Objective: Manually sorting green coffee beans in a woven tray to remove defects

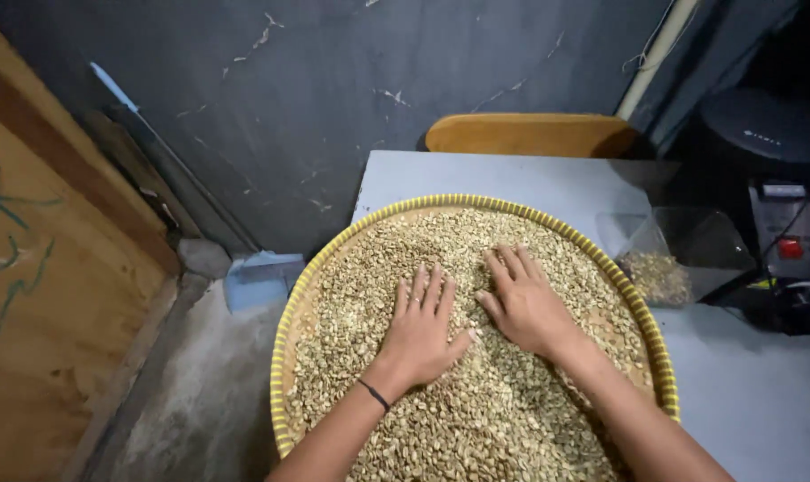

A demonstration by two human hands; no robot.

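Pressing left hand (420, 335) and right hand (526, 308) flat on pale beans (476, 419), fingers (432, 287) spread open, gripping nothing; we see beans directly beneath both palms, filling round woven tray (284, 357) on surface (762, 393).

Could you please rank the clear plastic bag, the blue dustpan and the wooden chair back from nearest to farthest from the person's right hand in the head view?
From the right hand, which lies flat on the beans:
1. Clear plastic bag: just right, on the table beside the tray.
2. Wooden chair back: straight ahead, beyond the table's far edge.
3. Blue dustpan: far left, on the floor.
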